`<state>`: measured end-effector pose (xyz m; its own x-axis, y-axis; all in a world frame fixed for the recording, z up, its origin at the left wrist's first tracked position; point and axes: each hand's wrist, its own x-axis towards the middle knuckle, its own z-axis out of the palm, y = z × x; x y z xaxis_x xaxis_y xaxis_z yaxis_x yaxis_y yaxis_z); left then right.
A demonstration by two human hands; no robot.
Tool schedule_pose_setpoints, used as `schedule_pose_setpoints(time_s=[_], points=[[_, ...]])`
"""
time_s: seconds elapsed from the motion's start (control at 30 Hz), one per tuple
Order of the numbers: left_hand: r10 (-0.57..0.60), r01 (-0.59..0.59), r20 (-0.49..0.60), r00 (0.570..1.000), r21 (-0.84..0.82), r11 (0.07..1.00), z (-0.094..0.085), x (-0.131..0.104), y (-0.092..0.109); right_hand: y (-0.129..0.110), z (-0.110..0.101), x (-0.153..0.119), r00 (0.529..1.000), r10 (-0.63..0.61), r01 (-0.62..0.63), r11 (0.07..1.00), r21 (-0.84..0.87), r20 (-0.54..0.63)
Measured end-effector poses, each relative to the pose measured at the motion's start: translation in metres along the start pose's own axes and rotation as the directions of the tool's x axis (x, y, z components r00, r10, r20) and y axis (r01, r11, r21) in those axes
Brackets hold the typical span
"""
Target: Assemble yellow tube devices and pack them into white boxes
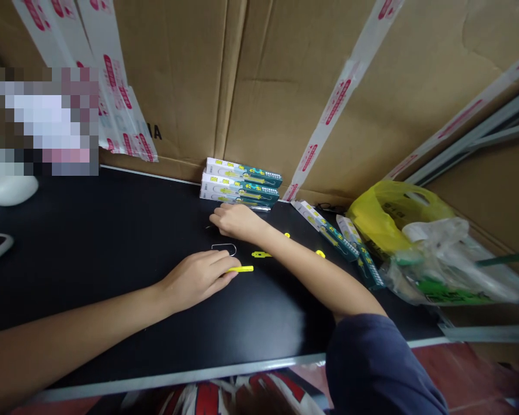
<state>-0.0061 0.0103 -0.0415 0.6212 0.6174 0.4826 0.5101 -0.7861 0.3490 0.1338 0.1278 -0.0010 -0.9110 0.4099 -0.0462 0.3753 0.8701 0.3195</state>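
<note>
My left hand [199,278] is closed around a short yellow tube [243,268], whose end sticks out to the right. Just beyond its fingers lies a bent metal wire loop [230,246]. Farther back, my right hand [233,221] has its fingers curled in front of the stacked boxes [237,187]; what it holds, if anything, is too small to make out. A flat yellow part [260,254] lies beside my right forearm, and small yellow pieces [320,254] show on the forearm's far side.
Two printed boxes [328,233] lie at the right of the black table [112,242]. Behind them are a yellow plastic bag [378,216] and clear plastic bags [441,259]. Taped cardboard [177,86] stands along the back. A white rounded object [11,187] sits at the left.
</note>
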Motion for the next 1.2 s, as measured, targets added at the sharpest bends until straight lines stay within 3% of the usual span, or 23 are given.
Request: schedule_pose_setpoints(time_s=[0.13,0.27,0.43,0.53,0.67,0.9,0.97,1.07,1.13,1.2], points=[[-0.031,0.031,0.007,1.0,-0.021,0.999,-0.001,-0.001,0.001,0.002,-0.007,-0.015,0.992,0.116,-0.11,0.986,0.127,-0.047],[-0.057,0.052,-0.056,0.997,-0.092,0.994,-0.008,-0.001,0.002,-0.007,-0.019,-0.052,0.979,0.176,-0.156,0.97,0.188,-0.098],[-0.242,0.186,-0.159,0.957,-0.304,0.934,-0.015,0.002,0.005,-0.03,-0.026,-0.103,0.977,0.166,-0.135,0.966,0.219,-0.131],[-0.344,0.291,-0.084,0.935,-0.371,0.882,-0.013,0.005,0.007,-0.043,-0.023,-0.121,0.969,0.2,-0.149,0.941,0.303,-0.142],[-0.359,0.355,0.07,0.931,-0.403,0.843,-0.005,0.007,0.011,-0.052,-0.019,-0.128,0.956,0.256,-0.183,0.904,0.386,-0.145],[-0.404,0.441,0.188,0.895,-0.51,0.739,-0.006,0.006,0.019,-0.059,-0.01,-0.126,0.964,0.202,-0.154,0.954,0.256,-0.174],[-0.395,0.464,0.244,0.886,-0.51,0.725,-0.007,0.006,0.02,-0.061,-0.01,-0.125,0.959,0.228,-0.173,0.942,0.288,-0.171],[-0.358,0.463,0.296,0.885,-0.493,0.737,-0.007,0.006,0.02,-0.062,-0.014,-0.126,0.941,0.307,-0.206,0.852,0.481,-0.141],[-0.346,0.46,0.309,0.886,-0.483,0.745,-0.006,0.006,0.019,-0.062,-0.017,-0.127,0.925,0.367,-0.21,0.706,0.676,-0.096],[-0.354,0.473,0.321,0.878,-0.473,0.744,-0.006,0.006,0.018,-0.062,-0.018,-0.128,0.913,0.407,-0.19,0.503,0.843,-0.037]])
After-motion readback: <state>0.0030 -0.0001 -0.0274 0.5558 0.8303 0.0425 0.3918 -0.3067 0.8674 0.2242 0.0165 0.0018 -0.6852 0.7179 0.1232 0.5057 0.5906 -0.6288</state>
